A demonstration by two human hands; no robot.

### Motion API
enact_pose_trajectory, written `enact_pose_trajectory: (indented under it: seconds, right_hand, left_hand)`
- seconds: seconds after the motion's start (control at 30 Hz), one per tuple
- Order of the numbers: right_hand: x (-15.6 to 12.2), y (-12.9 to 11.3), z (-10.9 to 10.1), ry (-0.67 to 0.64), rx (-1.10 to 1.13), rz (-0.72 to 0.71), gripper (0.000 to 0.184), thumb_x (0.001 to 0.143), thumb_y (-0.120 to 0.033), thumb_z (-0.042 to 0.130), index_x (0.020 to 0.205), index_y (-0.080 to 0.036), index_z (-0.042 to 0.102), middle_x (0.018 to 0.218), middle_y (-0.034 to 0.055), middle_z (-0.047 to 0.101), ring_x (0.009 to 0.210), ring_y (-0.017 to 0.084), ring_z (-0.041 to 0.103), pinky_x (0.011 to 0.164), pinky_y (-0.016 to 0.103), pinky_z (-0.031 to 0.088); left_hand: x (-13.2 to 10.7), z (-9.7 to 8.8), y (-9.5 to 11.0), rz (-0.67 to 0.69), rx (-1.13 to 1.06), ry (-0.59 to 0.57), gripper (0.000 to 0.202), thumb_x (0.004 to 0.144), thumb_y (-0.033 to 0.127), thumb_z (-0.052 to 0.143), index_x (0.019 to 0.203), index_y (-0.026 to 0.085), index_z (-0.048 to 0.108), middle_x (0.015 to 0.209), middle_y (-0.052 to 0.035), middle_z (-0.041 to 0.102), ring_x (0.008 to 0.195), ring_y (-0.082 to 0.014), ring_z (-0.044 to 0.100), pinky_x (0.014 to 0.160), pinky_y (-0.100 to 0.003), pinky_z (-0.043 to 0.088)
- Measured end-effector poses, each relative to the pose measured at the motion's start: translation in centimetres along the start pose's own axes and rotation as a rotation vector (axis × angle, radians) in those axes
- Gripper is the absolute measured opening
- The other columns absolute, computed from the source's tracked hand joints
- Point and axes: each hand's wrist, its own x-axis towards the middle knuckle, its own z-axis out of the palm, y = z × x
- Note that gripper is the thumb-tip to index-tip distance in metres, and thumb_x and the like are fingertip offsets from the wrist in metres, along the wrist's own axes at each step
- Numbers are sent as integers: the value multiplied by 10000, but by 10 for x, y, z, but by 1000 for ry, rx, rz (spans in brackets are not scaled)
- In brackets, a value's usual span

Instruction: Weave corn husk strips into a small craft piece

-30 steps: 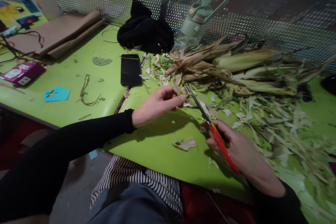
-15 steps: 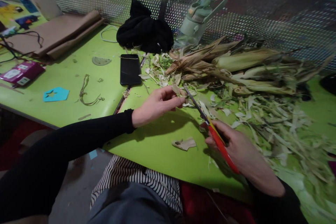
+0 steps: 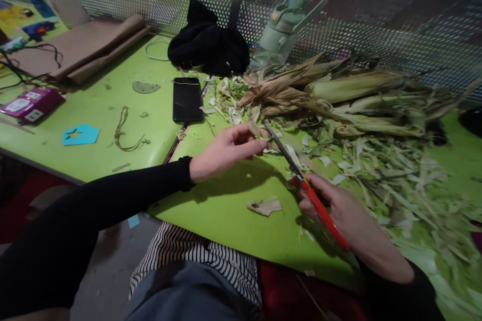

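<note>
My left hand (image 3: 231, 150) pinches a small pale piece of corn husk (image 3: 256, 130) between thumb and fingers above the green table. My right hand (image 3: 335, 205) is wrapped round the red handles of a pair of scissors (image 3: 320, 205). The blades point up and left, and their tips reach the husk piece beside my left fingertips. On the table below my hands lies a cut husk scrap (image 3: 264, 206) with a hole in it. Beyond the scissors are a pile of dry corn husks (image 3: 350, 90) and many shredded strips (image 3: 391, 175).
A black phone (image 3: 187, 100) lies left of the scraps, over a dark stick. Behind stand black cloth (image 3: 209, 42) and a green bottle (image 3: 280, 30) against a perforated metal screen. Leftward are a blue paper cutout (image 3: 80, 135), twine (image 3: 122, 135), a purple box (image 3: 33, 104) and brown paper (image 3: 86, 47).
My right hand and the scissors have shifted slightly right and down at the handles, and the handles look closer together. The left hand stays nearly still with the husk piece.
</note>
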Motion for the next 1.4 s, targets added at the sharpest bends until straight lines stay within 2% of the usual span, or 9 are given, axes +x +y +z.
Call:
enact_pose_trajectory:
  seconds: [0.33,0.43,0.5,0.6,0.73,0.9,1.13,1.27,1.4]
  right_hand:
    - [0,6,1,1,55,29,422,729,-647,651,862,-247,665,700,45,681,602,239,613,558,358,496]
    - [-1,9,4,-17,167,68,454,708,-671,672,838,-237,678,719,41,671,591,212,601,521,325,480]
    - [-2,8,5,-36,264,109,480,684,-687,689,834,-231,676,636,17,607,552,197,576,479,306,457]
    - [-6,2,4,22,299,126,485,674,-691,698,832,-235,653,534,-28,473,487,173,506,432,288,408]
    - [-8,0,1,110,249,93,474,763,-687,592,921,-241,616,607,-23,511,445,138,438,407,283,378]
    - [-6,8,2,187,-57,6,467,766,-678,597,943,-247,614,648,18,645,512,203,580,481,324,459]
    - [-7,10,13,361,-430,-133,541,864,-686,478,1034,-194,626,702,67,689,504,210,611,458,305,422]
    - [-9,4,16,455,-532,-192,516,901,-630,445,996,-161,638,694,93,684,523,221,620,469,310,401]
    - [-8,1,16,442,-566,-178,489,916,-600,446,1013,-161,639,707,104,691,547,242,637,478,321,403]
  left_hand:
    - [0,0,-1,12,-29,-6,125,872,254,642,899,145,587,771,8,618,695,-83,564,657,-221,444]
    - [0,0,-1,11,-39,-8,130,868,258,652,887,142,594,763,13,619,676,-75,557,654,-215,440]
    - [0,0,-1,8,-57,-3,123,863,244,661,867,138,598,750,18,617,654,-65,545,649,-209,438]
    - [1,1,-2,-1,-151,34,94,872,220,645,902,139,607,764,14,648,646,-61,556,631,-204,431]
    - [4,0,-5,-16,-317,74,120,893,227,628,983,151,605,856,-20,718,718,-80,624,650,-211,445]
    - [7,-2,-7,24,-297,69,184,850,256,699,980,140,638,874,-26,709,714,-85,613,621,-217,444]
    - [6,-5,-2,189,-153,115,191,819,193,716,975,122,633,875,-18,666,748,-84,597,676,-219,488]
    - [3,-4,3,151,-52,109,155,844,211,684,954,114,636,867,-24,669,739,-80,591,707,-222,486]
    - [3,-4,5,111,31,112,105,850,210,673,861,112,635,781,-1,638,684,-65,547,656,-202,441]
